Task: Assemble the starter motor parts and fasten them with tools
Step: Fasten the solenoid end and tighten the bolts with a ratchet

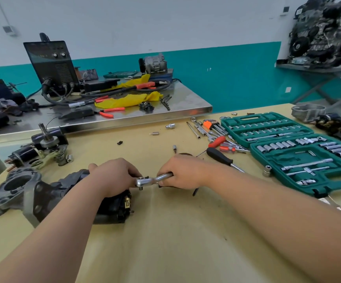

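Observation:
A dark starter motor (67,199) lies on its side on the tan table (175,231), its grey mounting flange (8,193) pointing left. My left hand (112,176) rests over the motor's right end, and its fingertips touch the head of a chrome ratchet wrench (149,180). My right hand (183,172) grips the ratchet's handle just right of the head. The ratchet lies level, with its head above the motor's end cap. Whatever sits under the head is hidden.
An open green socket set (300,154) lies at the right, with screwdrivers (222,156) and loose sockets beside it. Another dismantled starter (43,150) stands at the left. A steel bench (186,103) behind holds a welder, pliers and yellow cloth.

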`<control>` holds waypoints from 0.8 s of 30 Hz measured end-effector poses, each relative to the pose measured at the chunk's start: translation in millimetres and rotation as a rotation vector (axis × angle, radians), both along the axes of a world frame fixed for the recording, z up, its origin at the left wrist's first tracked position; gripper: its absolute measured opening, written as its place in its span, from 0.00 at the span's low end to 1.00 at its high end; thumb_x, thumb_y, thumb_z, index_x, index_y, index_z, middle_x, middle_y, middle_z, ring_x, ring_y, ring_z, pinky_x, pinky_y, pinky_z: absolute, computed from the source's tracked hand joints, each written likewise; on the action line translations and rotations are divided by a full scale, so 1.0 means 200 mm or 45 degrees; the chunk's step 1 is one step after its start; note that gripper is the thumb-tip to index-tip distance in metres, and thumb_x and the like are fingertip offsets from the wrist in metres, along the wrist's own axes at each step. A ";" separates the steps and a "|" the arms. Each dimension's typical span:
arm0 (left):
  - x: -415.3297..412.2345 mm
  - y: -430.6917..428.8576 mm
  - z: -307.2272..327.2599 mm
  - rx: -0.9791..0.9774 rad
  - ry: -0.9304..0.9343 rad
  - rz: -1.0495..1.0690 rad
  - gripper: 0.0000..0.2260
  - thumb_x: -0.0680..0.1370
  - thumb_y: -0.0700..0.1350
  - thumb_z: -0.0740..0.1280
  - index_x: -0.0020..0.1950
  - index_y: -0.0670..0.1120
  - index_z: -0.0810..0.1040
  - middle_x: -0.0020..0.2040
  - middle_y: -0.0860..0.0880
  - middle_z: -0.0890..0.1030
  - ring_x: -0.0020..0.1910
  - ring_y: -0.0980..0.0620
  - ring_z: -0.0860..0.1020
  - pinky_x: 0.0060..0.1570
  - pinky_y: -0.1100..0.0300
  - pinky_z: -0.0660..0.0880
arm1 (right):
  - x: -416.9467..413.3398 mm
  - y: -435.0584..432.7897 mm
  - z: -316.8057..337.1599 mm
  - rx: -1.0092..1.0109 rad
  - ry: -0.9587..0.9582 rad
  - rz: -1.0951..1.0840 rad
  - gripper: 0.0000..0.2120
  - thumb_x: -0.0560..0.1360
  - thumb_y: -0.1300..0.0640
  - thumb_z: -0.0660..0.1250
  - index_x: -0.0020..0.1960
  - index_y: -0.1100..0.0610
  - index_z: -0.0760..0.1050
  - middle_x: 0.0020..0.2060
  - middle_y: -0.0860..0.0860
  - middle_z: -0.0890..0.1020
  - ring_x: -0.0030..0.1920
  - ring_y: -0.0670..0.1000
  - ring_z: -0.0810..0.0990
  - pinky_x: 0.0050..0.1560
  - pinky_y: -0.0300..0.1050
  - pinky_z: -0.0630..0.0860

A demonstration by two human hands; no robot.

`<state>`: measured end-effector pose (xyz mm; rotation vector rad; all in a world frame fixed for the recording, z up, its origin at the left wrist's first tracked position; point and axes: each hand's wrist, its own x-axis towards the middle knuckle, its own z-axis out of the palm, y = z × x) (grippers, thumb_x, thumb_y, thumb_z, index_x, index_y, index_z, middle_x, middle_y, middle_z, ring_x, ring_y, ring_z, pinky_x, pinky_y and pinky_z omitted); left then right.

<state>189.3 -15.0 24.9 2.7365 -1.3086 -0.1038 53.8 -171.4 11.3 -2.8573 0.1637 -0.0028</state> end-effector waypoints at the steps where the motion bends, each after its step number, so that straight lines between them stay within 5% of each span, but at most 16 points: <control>1: 0.00 0.00 0.00 0.021 -0.009 -0.006 0.07 0.77 0.55 0.63 0.43 0.62 0.81 0.38 0.58 0.80 0.41 0.58 0.73 0.50 0.51 0.58 | -0.01 0.01 -0.01 0.037 -0.003 -0.039 0.12 0.78 0.46 0.62 0.48 0.51 0.80 0.34 0.46 0.78 0.35 0.45 0.74 0.34 0.44 0.71; 4: 0.00 0.01 0.00 0.050 0.005 -0.031 0.07 0.78 0.58 0.62 0.44 0.63 0.80 0.40 0.61 0.79 0.43 0.59 0.72 0.49 0.51 0.58 | -0.05 0.02 0.01 0.298 -0.175 -0.251 0.11 0.79 0.48 0.61 0.48 0.53 0.78 0.35 0.47 0.77 0.34 0.47 0.74 0.33 0.44 0.71; 6: 0.01 0.02 0.00 0.041 0.009 -0.038 0.07 0.78 0.58 0.61 0.45 0.64 0.79 0.42 0.62 0.79 0.45 0.59 0.72 0.49 0.51 0.57 | -0.10 0.00 0.05 0.589 -0.355 -0.439 0.11 0.79 0.51 0.62 0.60 0.53 0.73 0.39 0.47 0.80 0.34 0.48 0.78 0.32 0.46 0.77; 9: 0.00 0.03 -0.01 0.051 0.004 -0.040 0.06 0.77 0.60 0.62 0.45 0.63 0.79 0.43 0.62 0.79 0.47 0.57 0.72 0.50 0.51 0.56 | -0.20 -0.01 0.10 0.970 -0.397 -0.553 0.32 0.77 0.61 0.62 0.71 0.34 0.54 0.49 0.50 0.80 0.32 0.50 0.83 0.29 0.43 0.77; 12: -0.01 0.02 0.00 0.084 0.032 -0.035 0.06 0.73 0.62 0.66 0.45 0.62 0.79 0.43 0.61 0.80 0.47 0.58 0.73 0.50 0.51 0.56 | -0.27 0.01 0.08 1.620 -0.369 -0.596 0.23 0.77 0.65 0.60 0.70 0.51 0.68 0.48 0.58 0.80 0.33 0.54 0.83 0.31 0.45 0.77; 15: -0.01 0.01 0.01 0.117 0.035 -0.037 0.06 0.72 0.60 0.68 0.44 0.61 0.79 0.43 0.61 0.80 0.47 0.57 0.73 0.51 0.50 0.57 | -0.33 0.01 0.05 2.155 -0.342 -0.496 0.16 0.79 0.61 0.54 0.61 0.60 0.76 0.47 0.58 0.84 0.46 0.57 0.85 0.36 0.46 0.80; 17: -0.01 0.01 0.01 0.119 0.048 -0.035 0.06 0.73 0.61 0.67 0.45 0.61 0.79 0.43 0.61 0.80 0.47 0.58 0.73 0.52 0.50 0.58 | -0.35 0.01 0.04 1.979 -0.386 -0.388 0.16 0.79 0.64 0.52 0.56 0.58 0.78 0.45 0.55 0.85 0.49 0.56 0.84 0.42 0.47 0.80; 21: -0.01 0.02 0.00 0.010 0.029 -0.039 0.06 0.74 0.62 0.66 0.44 0.62 0.78 0.43 0.62 0.79 0.45 0.59 0.74 0.53 0.50 0.58 | -0.35 0.01 0.02 0.857 -0.692 -0.549 0.06 0.78 0.55 0.64 0.44 0.50 0.79 0.29 0.41 0.81 0.31 0.39 0.78 0.35 0.34 0.74; 24: -0.01 0.05 -0.01 -0.043 -0.004 -0.041 0.06 0.74 0.62 0.65 0.43 0.62 0.77 0.42 0.62 0.80 0.44 0.59 0.74 0.52 0.51 0.58 | -0.35 0.00 0.02 0.819 -0.671 -0.581 0.11 0.81 0.49 0.57 0.45 0.49 0.75 0.25 0.40 0.77 0.25 0.40 0.73 0.32 0.41 0.70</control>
